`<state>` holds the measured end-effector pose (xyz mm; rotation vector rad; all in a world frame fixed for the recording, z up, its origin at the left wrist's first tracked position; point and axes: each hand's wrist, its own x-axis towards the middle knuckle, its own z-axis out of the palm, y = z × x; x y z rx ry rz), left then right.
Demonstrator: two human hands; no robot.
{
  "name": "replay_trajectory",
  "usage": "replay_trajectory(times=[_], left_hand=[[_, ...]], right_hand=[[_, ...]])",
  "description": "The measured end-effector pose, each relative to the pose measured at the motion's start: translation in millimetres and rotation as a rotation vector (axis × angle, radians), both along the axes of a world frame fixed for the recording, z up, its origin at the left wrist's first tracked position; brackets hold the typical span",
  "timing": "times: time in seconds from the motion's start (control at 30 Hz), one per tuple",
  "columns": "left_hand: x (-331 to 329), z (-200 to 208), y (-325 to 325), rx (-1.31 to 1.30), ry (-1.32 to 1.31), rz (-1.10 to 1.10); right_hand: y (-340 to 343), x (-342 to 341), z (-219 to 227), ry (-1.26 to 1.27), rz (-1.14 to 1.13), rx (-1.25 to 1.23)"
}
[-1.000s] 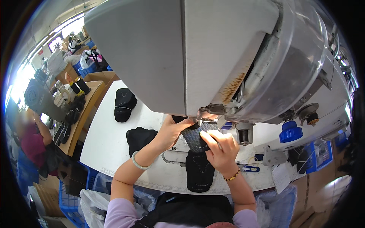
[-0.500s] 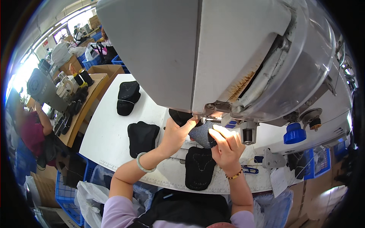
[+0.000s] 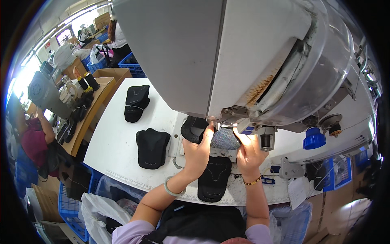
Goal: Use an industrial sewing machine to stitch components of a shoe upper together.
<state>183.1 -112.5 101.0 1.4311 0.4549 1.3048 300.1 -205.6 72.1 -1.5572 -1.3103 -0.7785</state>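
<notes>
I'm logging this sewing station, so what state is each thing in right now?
Left hand: pressing the mesh piece, fingers flat.
Right hand: pressing the mesh piece's other side.
Mesh piece: flat under the sewing machine head.
Black piece: lying flat between the wrists.
Two black stacks: lying loose on the table.
Blue knob: upright on the machine.

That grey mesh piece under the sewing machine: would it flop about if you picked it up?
Probably floppy: the grey mesh piece bulges in a soft curve between the left hand and right hand, which both press it flat. It looks thin and open-weave, so likely light. The textured mesh should grip rather than slip.
</notes>
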Motion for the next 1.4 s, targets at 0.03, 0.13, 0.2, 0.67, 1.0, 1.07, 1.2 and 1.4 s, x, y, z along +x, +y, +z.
replay_trajectory(times=[0.03, 0.13, 0.2, 0.67, 1.0, 1.07, 1.2, 1.4], left_hand=[[1.6, 0.6, -2.1, -0.001, -0.005, -0.004], [2.6, 0.7, -7.4, -0.044, -0.027, 0.049], [-0.3, -1.1, -7.0, -0.152, -0.086, 0.002], [-21.5, 7.8, 69.1, -0.490, 0.199, -0.638], [-26.0, 0.9, 59.2, -0.596, 0.059, -0.713], [-27.1, 1.0, 49.8, -0.568, 0.031, -0.698], [-24.0, -1.6, 30.6, -0.483, -0.053, -0.554], [-17.9, -5.5, 8.1, -0.345, -0.114, -0.363]], right_hand=[[0.1, 0.6, -0.6, 0.011, -0.009, 0.008], [3.2, 1.1, -14.6, 0.174, -0.031, 0.030], [5.8, 0.7, -11.2, 0.246, 0.025, 0.041], [25.5, 19.9, -28.0, 0.511, 0.138, 0.164], [11.2, 14.3, -40.9, 0.347, 0.068, 0.182], [10.6, 10.2, -38.0, 0.364, 0.067, 0.151], [9.4, 0.4, -37.0, -0.187, -0.013, 0.189], [5.4, -12.3, -24.7, -0.217, 0.217, 0.090]])
